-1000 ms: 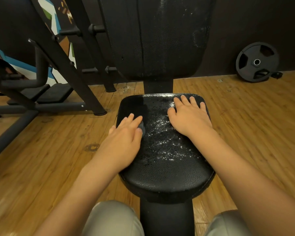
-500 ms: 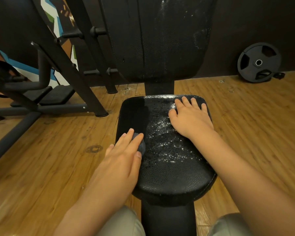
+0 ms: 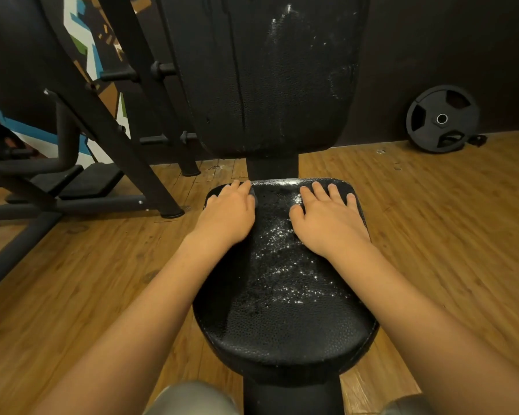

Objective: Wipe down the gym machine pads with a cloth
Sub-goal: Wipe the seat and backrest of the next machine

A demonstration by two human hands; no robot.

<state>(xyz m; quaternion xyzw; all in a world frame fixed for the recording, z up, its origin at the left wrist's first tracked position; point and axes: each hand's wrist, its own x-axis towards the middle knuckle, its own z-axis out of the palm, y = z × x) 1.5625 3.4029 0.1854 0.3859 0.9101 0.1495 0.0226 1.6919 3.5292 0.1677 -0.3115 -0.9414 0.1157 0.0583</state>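
The black textured seat pad lies in front of me, with wet glistening specks down its middle. At the pad's far left corner my left hand lies flat and presses a dark cloth, of which only a sliver shows beside the index finger. My right hand rests flat, fingers spread, on the far right part of the pad. Behind the seat rises the black back pad, marked with whitish smears.
A black machine frame with pegs slants down to the wooden floor on the left. A footplate and low bars lie behind it. A weight plate leans on the dark wall at right. My knees show at the bottom edge.
My left hand slid with the cloth from the pad's near left side forward to its far left corner. My right hand stayed in place on the pad.
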